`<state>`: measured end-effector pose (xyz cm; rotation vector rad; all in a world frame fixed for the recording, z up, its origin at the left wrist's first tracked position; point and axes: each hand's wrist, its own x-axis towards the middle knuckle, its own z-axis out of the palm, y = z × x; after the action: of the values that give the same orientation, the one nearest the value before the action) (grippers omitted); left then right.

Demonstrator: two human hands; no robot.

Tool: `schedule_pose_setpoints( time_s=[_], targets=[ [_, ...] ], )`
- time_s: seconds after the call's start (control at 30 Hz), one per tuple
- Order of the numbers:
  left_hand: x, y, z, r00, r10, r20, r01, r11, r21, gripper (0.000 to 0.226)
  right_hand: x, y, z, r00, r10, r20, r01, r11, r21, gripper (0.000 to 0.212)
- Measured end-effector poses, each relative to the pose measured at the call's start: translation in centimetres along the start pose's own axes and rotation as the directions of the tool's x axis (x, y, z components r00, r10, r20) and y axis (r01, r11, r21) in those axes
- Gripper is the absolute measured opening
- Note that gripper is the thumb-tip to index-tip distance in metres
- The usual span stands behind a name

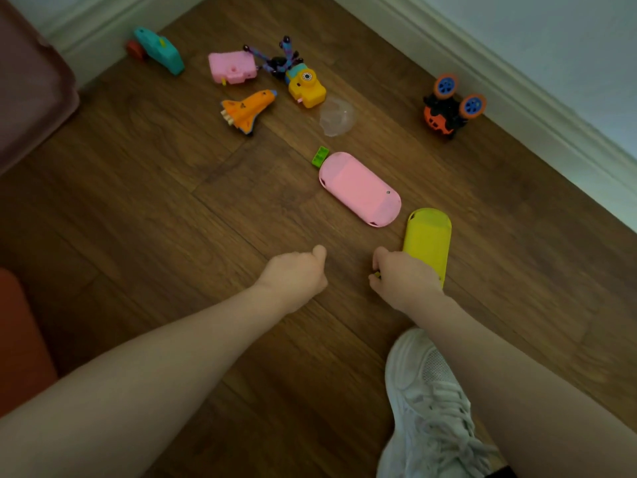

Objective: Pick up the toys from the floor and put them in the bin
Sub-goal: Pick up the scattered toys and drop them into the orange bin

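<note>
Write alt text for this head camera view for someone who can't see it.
A person's right hand rests on a yellow oval toy on a wooden floor, the left hand loosely curled beside it. A pink oval toy, orange shuttle and toy cameras lie beyond.

A brown wood-plank floor (144, 208) carries everything, bordered by white baseboard (489, 81) along the far and right walls. Far left near the wall lies a teal toy (159, 50) with a red piece (135, 50) touching it. Further right sit a pink camera (232, 67), a purple tangle toy (279, 60) and a yellow camera (306, 87), close together. Just in front lies an orange shuttle (247, 109), and beside the yellow camera a clear dome (337, 116). Near the right wall stands an orange-and-black car (448, 106) with 2 blue wheels up. Nearer, a green brick (320, 156) touches a pink oval case (360, 188); a yellow case (427, 241) lies just beside it. A white shoe (427, 401) stands on the planks.
</note>
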<state>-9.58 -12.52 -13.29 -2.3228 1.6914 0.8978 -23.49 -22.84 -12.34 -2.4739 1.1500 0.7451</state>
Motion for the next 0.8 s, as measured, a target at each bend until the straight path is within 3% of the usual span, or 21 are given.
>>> schedule_pose_setpoints(
  time_s=[0.07, 0.13, 0.2, 0.27, 0.33, 0.37, 0.43, 0.5, 0.6, 0.7, 0.8],
  targets=[
    [-1.0, -0.2, -1.2, 0.993, -0.092, 0.069, 0.109, 0.945, -0.307, 0.019, 0.3, -0.6, -0.3, 1.0, -0.031, 0.002, 0.03, 0.99, 0.137, 0.017],
    [-2.0, -0.5, -2.5, 0.975, -0.146, 0.167, 0.22, 0.745, -0.63, 0.019, 0.4, -1.9, -1.5, 0.998, -0.047, 0.034, 0.027, 0.896, 0.444, 0.006],
    [-3.1, -1.6, -4.3, 0.938, -0.163, 0.307, 0.347, 0.387, -0.854, 0.021, 0.2, -4.4, -3.6, 0.991, -0.065, 0.117, -0.047, 0.652, 0.757, 0.009],
    [-4.9, -2.9, -6.4, 0.914, -0.1, 0.393, 0.401, 0.078, -0.913, 0.025, -0.1, -7.4, -5.8, 0.973, -0.096, 0.21, -0.153, 0.415, 0.897, 0.016],
    [-7.7, -4.7, -8.6, 0.946, -0.067, 0.317, 0.306, -0.138, -0.942, 0.03, -0.5, -11.2, -7.8, 0.946, -0.153, 0.286, -0.255, 0.194, 0.947, 0.022],
    [-9.2, -5.4, -9.6, 0.965, -0.071, 0.251, 0.235, -0.187, -0.954, 0.031, -0.7, -13.1, -8.6, 0.929, -0.199, 0.312, -0.3, 0.086, 0.95, 0.023],
    [-13.1, -7.3, -11.5, 0.975, -0.179, 0.134, 0.101, -0.184, -0.978, 0.031, -1.7, -17.8, -9.9, 0.883, -0.324, 0.339, -0.38, -0.07, 0.922, 0.023],
    [-16.2, -9.0, -12.7, 0.946, -0.32, 0.045, 0.005, -0.124, -0.992, 0.035, -2.9, -21.6, -11.0, 0.835, -0.425, 0.35, -0.448, -0.154, 0.881, 0.024],
    [-21.7, -12.6, -14.0, 0.853, -0.51, -0.113, -0.152, -0.035, -0.988, 0.043, -5.7, -27.7, -12.6, 0.77, -0.541, 0.338, -0.489, -0.159, 0.858, 0.025],
    [-27.4, -16.5, -14.1, 0.684, -0.702, -0.198, -0.223, 0.057, -0.973, 0.039, -9.0, -33.4, -13.6, 0.762, -0.57, 0.308, -0.434, -0.096, 0.896, 0.023],
    [-31.6, -19.8, -12.3, 0.467, -0.866, -0.179, -0.151, 0.122, -0.981, 0.038, -11.2, -38.0, -13.5, 0.758, -0.587, 0.285, -0.386, -0.052, 0.921, 0.021]
  ],
)
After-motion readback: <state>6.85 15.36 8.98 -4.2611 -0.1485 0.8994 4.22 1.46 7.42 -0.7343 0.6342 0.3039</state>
